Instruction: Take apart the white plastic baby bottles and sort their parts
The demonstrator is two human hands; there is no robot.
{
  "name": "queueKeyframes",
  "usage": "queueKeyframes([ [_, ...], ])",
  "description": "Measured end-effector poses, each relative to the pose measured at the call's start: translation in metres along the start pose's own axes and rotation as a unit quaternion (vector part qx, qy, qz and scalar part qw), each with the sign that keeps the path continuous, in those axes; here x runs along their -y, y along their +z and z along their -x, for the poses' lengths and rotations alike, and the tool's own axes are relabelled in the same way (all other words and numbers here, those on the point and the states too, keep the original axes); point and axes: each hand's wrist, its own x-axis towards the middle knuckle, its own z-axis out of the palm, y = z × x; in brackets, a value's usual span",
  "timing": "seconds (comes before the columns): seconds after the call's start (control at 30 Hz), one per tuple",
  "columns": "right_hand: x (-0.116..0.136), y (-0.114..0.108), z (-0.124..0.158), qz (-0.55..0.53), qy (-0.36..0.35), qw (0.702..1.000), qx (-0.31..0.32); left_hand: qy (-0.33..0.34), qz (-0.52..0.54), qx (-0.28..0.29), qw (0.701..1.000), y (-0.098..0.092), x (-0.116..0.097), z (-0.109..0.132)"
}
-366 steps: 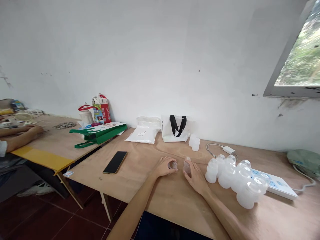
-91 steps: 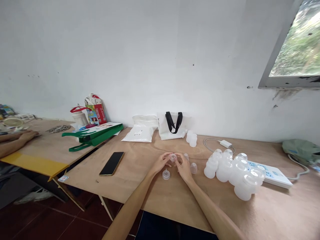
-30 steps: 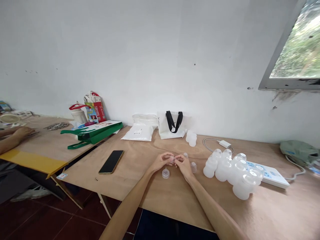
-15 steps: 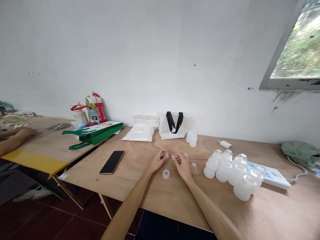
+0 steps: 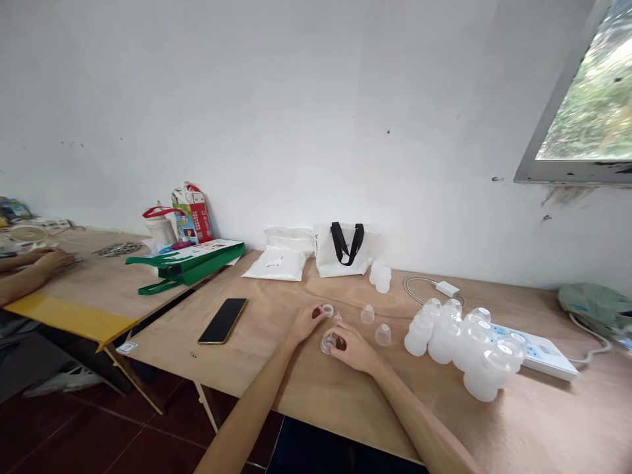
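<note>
My left hand (image 5: 307,320) rests on the plywood table (image 5: 306,388) with its fingertips pinched on a small clear ring-shaped cap (image 5: 328,309). My right hand (image 5: 351,347) lies just right of it, fingers curled over another small clear cap (image 5: 328,343) near the table's middle. A tiny clear piece (image 5: 338,318) lies between the two hands. Two more clear caps (image 5: 367,315) (image 5: 382,334) stand apart to the right.
A cluster of translucent white bottles (image 5: 459,342) lies right of my hands, beside a white power strip (image 5: 536,345). A black phone (image 5: 222,320) lies left. White bags (image 5: 345,250) lean at the wall. Another person's arm (image 5: 29,273) rests on the neighbouring table.
My hands, joined on one small piece a second ago, have parted. The left went to the ring cap further back; the right dropped down onto the cap near the table's middle.
</note>
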Motion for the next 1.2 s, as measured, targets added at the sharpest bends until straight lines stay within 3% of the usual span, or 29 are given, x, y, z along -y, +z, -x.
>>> queueKeyframes([
  [0.13, -0.011, 0.001, -0.006, -0.080, 0.066, 0.988, -0.117, 0.011, 0.009, -0.010, 1.000, 0.000, -0.010, 0.008],
  [0.27, -0.020, -0.001, -0.009, -0.115, 0.109, 0.972, -0.175, 0.050, -0.004, 0.117, 0.992, 0.002, -0.016, 0.019],
  [0.33, -0.022, -0.002, -0.009, -0.137, 0.122, 0.965, -0.187, 0.057, -0.013, 0.129, 0.990, 0.004, -0.016, 0.021],
  [0.43, -0.023, -0.001, -0.010, -0.164, 0.133, 0.959, -0.188, 0.059, -0.013, 0.106, 0.992, 0.006, -0.014, 0.021],
  [0.63, -0.021, 0.003, -0.009, -0.210, 0.143, 0.950, -0.182, 0.102, -0.064, 0.132, 0.984, 0.008, -0.010, 0.019],
  [0.87, -0.024, 0.010, -0.012, -0.246, 0.142, 0.943, -0.176, 0.052, -0.017, 0.182, 0.982, -0.002, -0.015, 0.021],
  [1.0, -0.024, 0.002, -0.010, -0.186, 0.129, 0.957, -0.179, 0.012, -0.009, 0.171, 0.985, -0.013, -0.010, 0.024],
  [1.2, -0.009, -0.005, 0.001, -0.002, 0.094, 0.990, -0.102, 0.053, -0.144, 0.175, 0.973, -0.029, -0.009, 0.030],
])
